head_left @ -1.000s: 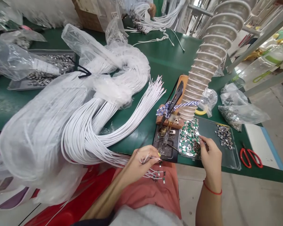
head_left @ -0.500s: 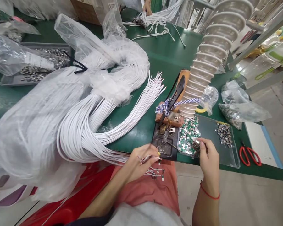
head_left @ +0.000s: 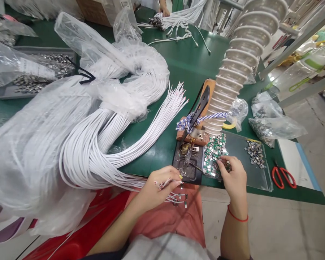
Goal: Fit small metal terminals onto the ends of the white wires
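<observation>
White cables [head_left: 137, 144] run in a thick bundle from the left to my left hand [head_left: 162, 186], whose fingers are closed around several cable ends at the table's front edge. Below that hand hang cables with small green-and-metal connectors [head_left: 185, 204]. My right hand [head_left: 234, 177] is over the front of a pile of small green-and-silver connectors [head_left: 214, 150], thumb and fingers bent close together; whatever is between the fingertips is too small to make out. Between the hands stands a black tray [head_left: 188, 169] with a soldering tip above it, under an orange clamp stand [head_left: 208, 88].
A ribbed clear hose [head_left: 237, 61] rises behind the pile. Red-handled scissors [head_left: 283, 177], a clear tray [head_left: 265, 180] with metal parts and bagged parts [head_left: 262, 130] lie right. Plastic-wrapped cables [head_left: 43, 144] fill the left. Another person's hand [head_left: 164, 9] is at the far side.
My right hand has moved slightly left over the connector pile, and its fingers now reach lower among the pieces. My left hand keeps its hold on the cables. The whole view has shifted slightly.
</observation>
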`<move>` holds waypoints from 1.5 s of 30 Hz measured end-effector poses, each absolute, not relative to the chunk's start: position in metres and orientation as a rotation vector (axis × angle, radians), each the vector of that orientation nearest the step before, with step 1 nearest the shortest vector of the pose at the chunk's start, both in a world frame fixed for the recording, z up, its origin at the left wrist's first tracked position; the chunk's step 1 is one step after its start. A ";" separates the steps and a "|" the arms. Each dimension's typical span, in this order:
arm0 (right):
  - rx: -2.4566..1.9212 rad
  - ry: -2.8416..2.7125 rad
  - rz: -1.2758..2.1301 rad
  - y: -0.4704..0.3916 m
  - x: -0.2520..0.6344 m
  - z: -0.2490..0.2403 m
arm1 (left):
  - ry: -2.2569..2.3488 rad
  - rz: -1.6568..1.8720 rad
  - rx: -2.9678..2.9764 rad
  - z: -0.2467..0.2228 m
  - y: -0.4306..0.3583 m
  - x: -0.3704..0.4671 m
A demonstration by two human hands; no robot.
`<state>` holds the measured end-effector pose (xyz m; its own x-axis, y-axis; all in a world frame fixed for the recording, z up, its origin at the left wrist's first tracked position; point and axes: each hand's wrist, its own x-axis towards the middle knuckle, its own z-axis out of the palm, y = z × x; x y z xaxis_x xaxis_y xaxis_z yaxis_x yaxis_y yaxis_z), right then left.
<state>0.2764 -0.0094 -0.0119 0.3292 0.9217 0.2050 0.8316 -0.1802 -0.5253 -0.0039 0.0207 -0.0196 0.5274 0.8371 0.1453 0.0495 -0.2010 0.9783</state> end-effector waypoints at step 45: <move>-1.546 -1.346 0.823 -0.038 0.161 -0.008 | 0.978 0.964 1.529 -0.010 0.019 0.003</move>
<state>0.1612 -0.0382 -0.0075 0.1862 0.9798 0.0733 0.3812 -0.0033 -0.9245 0.0027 0.0195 -0.0098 0.3458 0.9340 0.0901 0.1035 -0.1334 0.9856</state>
